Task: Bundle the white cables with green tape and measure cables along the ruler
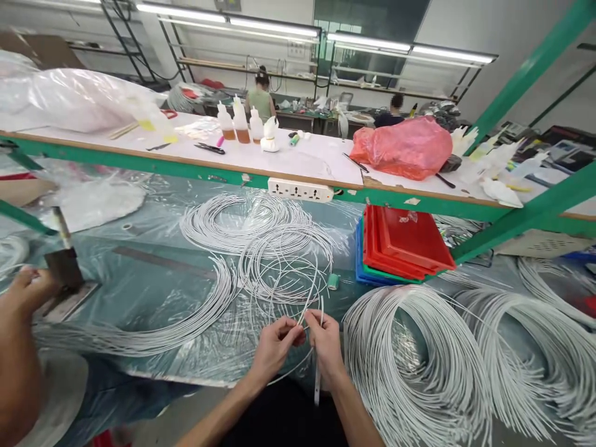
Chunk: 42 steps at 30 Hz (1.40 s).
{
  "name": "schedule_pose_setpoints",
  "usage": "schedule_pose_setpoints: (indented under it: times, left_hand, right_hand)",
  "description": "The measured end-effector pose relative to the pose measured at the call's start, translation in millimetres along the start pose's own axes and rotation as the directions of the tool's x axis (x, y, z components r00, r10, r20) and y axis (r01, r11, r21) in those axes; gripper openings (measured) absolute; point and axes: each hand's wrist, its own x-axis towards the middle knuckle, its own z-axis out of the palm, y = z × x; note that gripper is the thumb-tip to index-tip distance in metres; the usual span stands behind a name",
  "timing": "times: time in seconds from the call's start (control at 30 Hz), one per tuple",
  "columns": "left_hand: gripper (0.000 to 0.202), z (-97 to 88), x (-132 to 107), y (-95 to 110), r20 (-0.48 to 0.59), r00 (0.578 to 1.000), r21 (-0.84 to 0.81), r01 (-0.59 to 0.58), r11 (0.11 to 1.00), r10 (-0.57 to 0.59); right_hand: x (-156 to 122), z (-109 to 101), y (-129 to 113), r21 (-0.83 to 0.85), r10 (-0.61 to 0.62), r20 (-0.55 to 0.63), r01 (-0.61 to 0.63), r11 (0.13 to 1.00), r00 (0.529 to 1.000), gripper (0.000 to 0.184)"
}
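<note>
My left hand (275, 349) and my right hand (326, 343) meet at the near edge of the bench, fingertips together, pinching thin white wires (311, 310) that loop up from a tangled coil (279, 261). A short white strip (317, 377) hangs down from my right hand. A small green tape roll (333, 282) lies just beyond the coil.
A big bundle of white wires (419, 354) lies right of my hands, more further right (535, 347). Stacked red, green and blue trays (400, 245) sit under the green shelf (186, 167) with a power strip (300, 190). Another person's hand (23, 292) is at the left by a metal block (63, 267).
</note>
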Motion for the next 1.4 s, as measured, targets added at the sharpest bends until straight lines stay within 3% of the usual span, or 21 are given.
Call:
schedule_pose_setpoints:
  times: [0.2,0.33,0.4,0.5,0.57,0.63,0.73,0.83,0.9,1.0,1.1,1.17,1.27,1.33,1.4]
  left_hand:
    - [0.034,-8.4,-18,-14,0.126,0.991,0.358,-0.097,0.929,0.055]
    - [0.032,-18.6,-31,-29,0.167,0.978,0.497,-0.194,0.846,0.126]
    - [0.029,-23.8,-35,-35,0.128,0.979,0.5,-0.203,0.842,0.16]
    - [0.025,-29.5,-39,-38,-0.019,0.969,0.491,-0.204,0.847,0.245]
    - [0.021,-31.1,-40,-35,-0.093,0.943,0.495,-0.234,0.837,0.319]
    - [0.018,-30.8,-40,-31,-0.098,0.914,0.507,-0.295,0.81,0.395]
    - [0.015,-28.6,-40,-25,-0.01,0.836,0.532,-0.46,0.711,0.549]
    - [0.012,-28.4,-42,-25,0.142,0.762,0.565,-0.586,0.58,0.631]
    - [0.015,-31.7,-44,-27,0.278,0.774,0.586,-0.606,0.538,0.569]
    - [0.021,-42.0,-47,-30,0.465,0.819,0.636,-0.573,0.517,0.335]
    - [0.02,-51.1,-44,-26,0.528,0.84,0.663,-0.501,0.556,0.128]
    - [0.019,-49.9,-36,-16,0.469,0.876,0.646,-0.424,0.634,0.108]
    - [0.03,-33.4,-14,10,0.208,0.96,0.547,-0.273,0.791,0.187]
    - [0.037,-17.7,3,32,0.055,0.974,0.417,-0.223,0.881,0.221]
    - [0.042,-5.2,18,52,0.016,0.967,0.323,-0.245,0.914,0.253]
  right_hand:
    - [22,-12,-18,0.31,0.017,-0.149,0.031,0.95,0.989,0.042]
    - [38,-23,-21,0.462,0.152,-0.187,-0.049,0.885,0.971,0.04]
    - [42,-27,-18,0.491,0.197,-0.194,-0.079,0.868,0.961,0.034]
    - [43,-29,-11,0.505,0.251,-0.24,-0.1,0.857,0.938,0.024]
    - [43,-28,-8,0.545,0.292,-0.239,-0.122,0.83,0.926,0.021]
    - [42,-27,-7,0.593,0.32,-0.209,-0.141,0.793,0.924,0.023]
    - [41,-25,-6,0.628,0.322,-0.196,-0.134,0.767,0.926,0.029]
    - [42,-23,-8,0.641,0.354,-0.254,-0.117,0.759,0.9,0.022]
    - [43,-23,-11,0.658,0.393,-0.277,-0.125,0.742,0.877,0.014]
    - [45,-25,-15,0.68,0.395,-0.27,-0.116,0.724,0.878,0.009]
    - [44,-26,-21,0.674,0.346,-0.233,-0.106,0.732,0.909,0.015]
    - [37,-23,-26,0.667,0.316,-0.172,-0.126,0.735,0.933,0.024]
    - [18,-9,-32,0.591,0.216,0.013,-0.182,0.786,0.976,0.043]
    - [2,3,-32,0.49,0.15,0.135,-0.197,0.849,0.979,0.055]
    - [-12,12,-31,0.4,0.143,0.178,-0.204,0.894,0.974,0.063]
